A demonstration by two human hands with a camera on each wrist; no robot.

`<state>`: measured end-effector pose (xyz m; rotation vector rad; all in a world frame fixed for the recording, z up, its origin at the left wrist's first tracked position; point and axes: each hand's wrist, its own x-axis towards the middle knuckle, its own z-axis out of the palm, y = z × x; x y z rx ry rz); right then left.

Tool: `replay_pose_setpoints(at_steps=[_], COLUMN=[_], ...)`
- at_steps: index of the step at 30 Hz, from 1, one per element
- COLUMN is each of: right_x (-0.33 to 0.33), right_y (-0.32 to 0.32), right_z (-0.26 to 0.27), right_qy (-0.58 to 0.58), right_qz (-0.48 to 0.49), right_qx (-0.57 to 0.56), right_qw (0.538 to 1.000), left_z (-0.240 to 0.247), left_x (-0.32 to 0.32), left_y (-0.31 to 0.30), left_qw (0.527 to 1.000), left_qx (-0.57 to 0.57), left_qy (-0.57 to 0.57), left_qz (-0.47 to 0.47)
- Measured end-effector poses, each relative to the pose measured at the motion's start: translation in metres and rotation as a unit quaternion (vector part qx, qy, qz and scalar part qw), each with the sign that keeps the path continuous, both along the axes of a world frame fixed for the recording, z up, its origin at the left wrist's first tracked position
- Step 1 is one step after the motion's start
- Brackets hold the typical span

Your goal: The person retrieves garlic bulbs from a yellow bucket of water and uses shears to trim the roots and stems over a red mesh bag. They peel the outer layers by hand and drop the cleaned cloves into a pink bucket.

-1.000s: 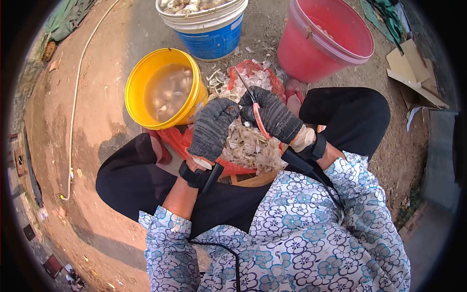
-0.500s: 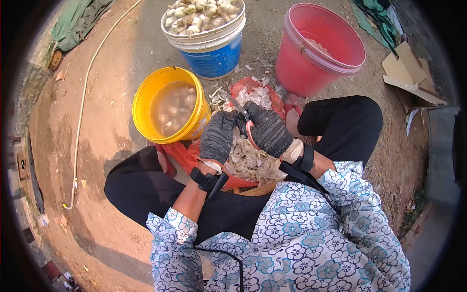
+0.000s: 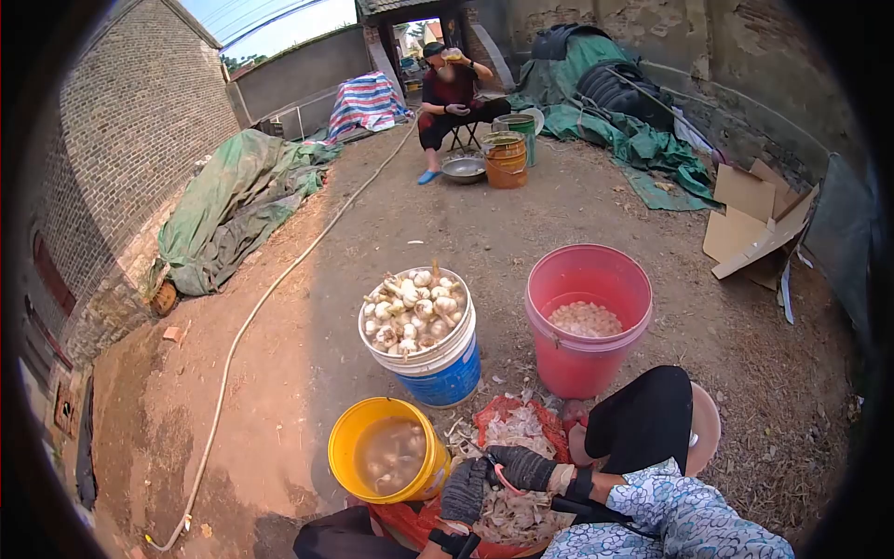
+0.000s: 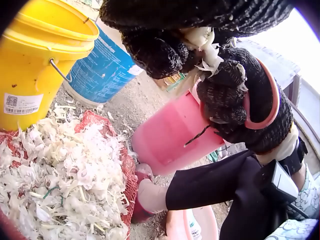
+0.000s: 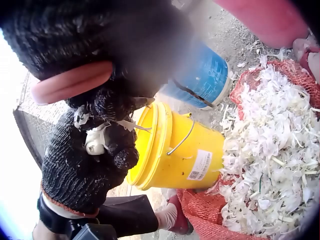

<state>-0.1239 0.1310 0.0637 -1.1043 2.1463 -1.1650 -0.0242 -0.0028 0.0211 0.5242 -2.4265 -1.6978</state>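
Both hands wear dark knitted gloves and meet over a heap of garlic skins on a red mesh bag. The left hand grips a garlic bulb, partly hidden by its fingers. Right beside it, the right hand holds scissors, whose pink handle loops around the gloved fingers. Loose skin hangs from the bulb between the two hands in the left wrist view. A yellow bucket with garlic in cloudy water stands just left of the hands.
Beyond stand a blue and white bucket heaped with garlic bulbs and a pink bucket holding peeled cloves. A hose runs along the left. Farther off, another person sits near buckets; a cardboard box lies right.
The head view has tilted up, so the yard and a seated person now show and the hands sit lower in frame. The hands stay together over the skins, the scissors still in the right.
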Motion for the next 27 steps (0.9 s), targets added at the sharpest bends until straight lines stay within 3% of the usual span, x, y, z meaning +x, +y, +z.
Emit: replay_pose_setpoints(at_steps=[1, 2, 3, 4, 5, 6, 9, 10, 11, 13, 14, 15, 16, 17, 18, 19, 21, 22, 24, 27], right_x=[-0.007, -0.014, -0.013, -0.01, -0.008, -0.008, -0.01, -0.016, -0.024, -0.034, -0.031, -0.027, -0.026, -0.018, -0.016, -0.014, -0.01, -0.009, -0.012, -0.018], right_y=[0.0, -0.005, -0.005, -0.003, -0.001, 0.002, 0.007, 0.007, 0.008, 0.008, 0.007, 0.005, 0.005, 0.006, 0.003, 0.001, 0.002, 0.003, 0.003, 0.008], right_z=[-0.009, -0.049, -0.041, -0.034, -0.023, -0.014, 0.006, 0.014, 0.023, 0.034, 0.027, 0.016, 0.009, 0.021, 0.007, -0.008, 0.021, 0.03, 0.014, 0.013], right_qy=[-0.056, -0.293, -0.291, -0.189, -0.086, -0.084, -0.17, -0.169, -0.09, 0.07, 0.069, 0.054, 0.038, -0.26, -0.129, 0.003, -0.028, -0.058, -0.044, -0.031], right_qz=[0.035, 0.033, 0.035, 0.056, 0.075, 0.076, 0.079, 0.081, 0.025, -0.09, -0.091, -0.016, 0.059, 0.069, 0.063, 0.055, 0.052, 0.047, 0.032, 0.034], right_qx=[-0.036, -0.11, -0.111, -0.103, -0.093, -0.093, -0.179, -0.178, -0.138, -0.056, -0.057, -0.106, -0.153, -0.055, -0.092, -0.127, -0.111, -0.095, -0.071, -0.021], right_qw=[0.997, 0.949, 0.95, 0.975, 0.989, 0.989, 0.966, 0.966, 0.986, 0.992, 0.992, 0.993, 0.986, 0.962, 0.985, 0.99, 0.992, 0.993, 0.996, 0.999], left_z=[0.001, 0.03, 0.031, 0.029, 0.025, 0.015, 0.015, 0.02, 0.025, 0.031, 0.047, 0.045, 0.04, 0.035, 0.028, 0.023, 0.035, 0.035, 0.032, 0.03], left_x=[-0.001, -0.001, -0.001, 0.0, 0.0, -0.002, -0.008, -0.002, 0.0, 0.004, 0.004, 0.004, 0.003, 0.004, 0.005, 0.007, 0.009, 0.009, 0.009, 0.007], left_y=[0.001, 0.007, 0.006, 0.004, 0.002, -0.003, -0.018, -0.018, -0.018, -0.019, -0.017, -0.015, -0.01, -0.008, -0.012, -0.013, -0.008, -0.006, -0.002, 0.007], left_qw=[0.999, 0.99, 0.99, 0.993, 0.965, 0.996, 0.991, 0.962, 0.961, 0.983, 0.954, 0.954, 0.976, 0.971, 0.975, 0.975, 0.949, 0.949, 0.971, 0.972], left_qx=[0.013, 0.133, 0.131, -0.033, -0.197, -0.038, -0.125, 0.264, 0.265, 0.18, 0.292, 0.293, 0.183, 0.068, 0.058, 0.057, 0.257, 0.256, 0.123, 0.147], left_qy=[0.03, 0.051, 0.055, 0.115, 0.171, 0.072, -0.003, -0.025, -0.023, 0.017, -0.049, -0.049, 0.047, 0.142, 0.056, 0.053, -0.11, -0.112, -0.131, -0.072], left_qz=[-0.011, 0.012, 0.013, -0.011, -0.034, -0.02, -0.037, 0.071, 0.071, -0.029, -0.037, -0.038, -0.11, -0.179, -0.207, -0.206, -0.149, -0.15, -0.161, -0.171])
